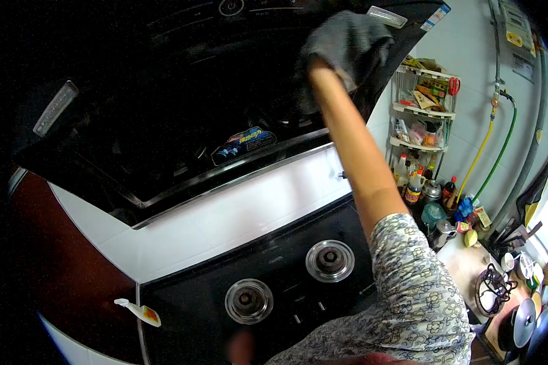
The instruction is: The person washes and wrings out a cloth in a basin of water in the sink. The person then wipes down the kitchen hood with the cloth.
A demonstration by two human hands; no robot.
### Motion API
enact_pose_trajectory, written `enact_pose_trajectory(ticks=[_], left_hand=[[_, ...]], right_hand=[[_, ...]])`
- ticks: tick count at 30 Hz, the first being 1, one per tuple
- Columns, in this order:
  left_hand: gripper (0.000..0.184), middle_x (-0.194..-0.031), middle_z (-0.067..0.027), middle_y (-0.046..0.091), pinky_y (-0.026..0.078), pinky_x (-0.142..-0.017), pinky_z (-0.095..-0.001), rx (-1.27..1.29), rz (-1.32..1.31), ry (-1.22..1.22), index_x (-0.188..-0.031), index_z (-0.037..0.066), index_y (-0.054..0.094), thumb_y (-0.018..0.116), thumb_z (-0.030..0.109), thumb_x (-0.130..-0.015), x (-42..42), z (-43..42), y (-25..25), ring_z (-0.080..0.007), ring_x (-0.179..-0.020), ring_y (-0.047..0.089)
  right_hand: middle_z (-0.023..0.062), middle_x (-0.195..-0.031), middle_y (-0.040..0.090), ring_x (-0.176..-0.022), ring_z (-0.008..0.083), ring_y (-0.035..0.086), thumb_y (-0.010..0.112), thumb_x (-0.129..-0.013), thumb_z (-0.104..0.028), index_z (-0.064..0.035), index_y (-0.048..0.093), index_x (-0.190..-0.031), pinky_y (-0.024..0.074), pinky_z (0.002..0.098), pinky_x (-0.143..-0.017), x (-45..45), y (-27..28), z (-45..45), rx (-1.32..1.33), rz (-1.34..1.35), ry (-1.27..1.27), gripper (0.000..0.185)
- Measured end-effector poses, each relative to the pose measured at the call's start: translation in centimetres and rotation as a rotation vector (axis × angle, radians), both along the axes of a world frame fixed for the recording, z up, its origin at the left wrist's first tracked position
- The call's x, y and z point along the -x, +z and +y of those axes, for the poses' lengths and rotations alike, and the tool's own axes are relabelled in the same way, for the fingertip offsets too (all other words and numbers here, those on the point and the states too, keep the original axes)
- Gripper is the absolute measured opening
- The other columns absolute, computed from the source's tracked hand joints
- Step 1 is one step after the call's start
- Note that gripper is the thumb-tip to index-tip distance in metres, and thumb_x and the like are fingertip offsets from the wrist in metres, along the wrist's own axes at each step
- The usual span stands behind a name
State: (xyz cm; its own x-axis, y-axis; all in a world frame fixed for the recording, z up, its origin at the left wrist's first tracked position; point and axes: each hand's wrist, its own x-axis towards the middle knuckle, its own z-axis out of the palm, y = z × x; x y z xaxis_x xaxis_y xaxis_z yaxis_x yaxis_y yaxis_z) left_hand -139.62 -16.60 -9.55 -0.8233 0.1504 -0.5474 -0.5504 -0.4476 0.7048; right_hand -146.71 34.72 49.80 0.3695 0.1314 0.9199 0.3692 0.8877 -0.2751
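My right hand (324, 68) is raised to the black range hood (164, 91), pressing a dark grey cloth (353, 42) against its right side. The cloth covers most of my fingers and is smeared by motion. Low in the view, a blurred part of my left hand (240, 348) shows over the front of the black gas stove (189, 304); its fingers cannot be made out. A white spray bottle (141, 313) with an orange label lies at the stove's left edge.
Two round burners (249, 301) are set in the stove. To the right, a corner shelf (423, 112) holds packets, above several sauce bottles (414, 185). Beyond are a yellow hose (478, 158), a green hose (505, 140) and a counter (460, 258) with a lidded pan (517, 325).
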Motion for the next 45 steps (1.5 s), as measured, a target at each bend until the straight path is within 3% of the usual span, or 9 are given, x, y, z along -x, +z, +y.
enact_pose_trajectory(ticks=[8,11,13,19,24,31,35,41,45], left_hand=[[0.029,-0.094,-0.0143,0.057,0.05,-0.072,-0.0392,-0.151,-0.006,-0.049,-0.101,-0.001,0.052,0.059,0.019,-0.082,1.0,-0.9,1.1,-0.0287,-0.088,0.055],[0.027,-0.092,-0.0127,0.056,0.048,-0.072,-0.0386,-0.064,0.074,-0.086,-0.1,0.001,0.053,0.058,0.021,-0.082,1.4,-2.5,-3.2,-0.0277,-0.086,0.054],[0.024,-0.086,-0.0104,0.055,0.046,-0.069,-0.0374,0.193,0.08,-0.092,-0.097,0.003,0.054,0.057,0.022,-0.083,1.1,-2.8,-4.1,-0.0253,-0.079,0.053],[0.022,-0.081,-0.0087,0.054,0.043,-0.064,-0.0361,-0.127,-0.037,-0.108,-0.095,0.004,0.054,0.057,0.022,-0.083,1.3,-3.7,-5.1,-0.0234,-0.071,0.05],[0.02,-0.077,-0.0073,0.052,0.04,-0.061,-0.035,-0.441,-0.137,-0.341,-0.093,0.005,0.054,0.056,0.023,-0.083,2.9,-4.9,-9.4,-0.0218,-0.065,0.047],[0.024,-0.086,-0.0082,0.055,0.046,-0.072,-0.037,-0.379,0.081,-0.055,-0.095,0.002,0.051,0.058,0.022,-0.082,-3.0,-3.6,-14.0,-0.023,-0.079,0.054],[0.035,-0.106,-0.0111,0.055,0.043,-0.084,-0.0394,-0.115,-0.072,0.05,-0.113,0.003,0.049,0.056,0.021,-0.083,-4.3,-0.7,-6.9,-0.0258,-0.096,0.053],[0.022,-0.092,-0.0097,0.053,0.042,-0.072,-0.0383,0.004,0.044,-0.157,-0.098,0.006,0.05,0.054,0.02,-0.082,1.5,4.6,-3.4,-0.0236,-0.082,0.052],[0.014,-0.083,-0.0087,0.052,0.042,-0.064,-0.0376,0.118,0.235,-0.339,-0.088,0.008,0.051,0.054,0.02,-0.081,5.8,8.6,-1.4,-0.0221,-0.073,0.051]], right_hand=[[0.0246,-0.135,0.025,-0.126,0.0433,0.019,0.054,-0.08,-0.031,0.0005,0.033,-0.128,0.0137,0.0456,-0.105,2.3,-1.8,-9.4,-0.513,-0.128,0.526,0.061],[0.0246,-0.136,0.021,-0.125,0.0401,0.02,0.043,-0.087,-0.029,-0.0041,0.028,-0.131,0.0108,0.0493,-0.103,0.0,-1.7,-4.2,-0.506,-0.155,0.618,0.053],[0.0185,-0.133,0.029,-0.123,0.0356,0.025,0.044,-0.087,-0.028,-0.0057,0.033,-0.128,0.0106,0.049,-0.103,0.1,-1.5,2.4,-0.408,-0.147,0.38,0.049],[0.0129,-0.132,0.035,-0.119,0.0279,0.034,0.057,-0.08,-0.021,-0.0043,0.03,-0.131,0.0177,0.04,-0.105,4.1,-1.7,14.5,-0.199,-0.028,-0.049,0.06],[0.0105,-0.121,0.044,-0.108,0.0235,0.042,0.047,-0.086,-0.02,-0.0033,0.037,-0.126,0.0303,0.036,-0.096,6.6,-3.1,20.4,-0.308,0.369,0.793,0.044],[0.0091,-0.118,0.046,-0.108,0.0203,0.042,0.046,-0.088,-0.016,-0.0031,0.04,-0.123,0.0331,0.0335,-0.095,-1.1,-2.2,12.6,-0.173,0.217,0.612,0.038],[0.0083,-0.117,0.047,-0.109,0.0185,0.042,0.045,-0.089,-0.014,-0.003,0.042,-0.121,0.0346,0.0321,-0.094,-4.4,-0.8,9.7,-0.182,0.171,0.653,0.035],[0.0117,-0.119,0.046,-0.112,0.0229,0.04,0.049,-0.085,-0.025,-0.0073,0.039,-0.125,0.0322,0.0361,-0.096,-2.3,2.8,8.9,-0.133,0.071,0.188,0.045],[0.014,-0.12,0.044,-0.114,0.0258,0.039,0.051,-0.083,-0.032,-0.0102,0.037,-0.127,0.0306,0.0389,-0.098,-1.1,3.5,2.6,-0.436,-0.02,0.064,0.052]])
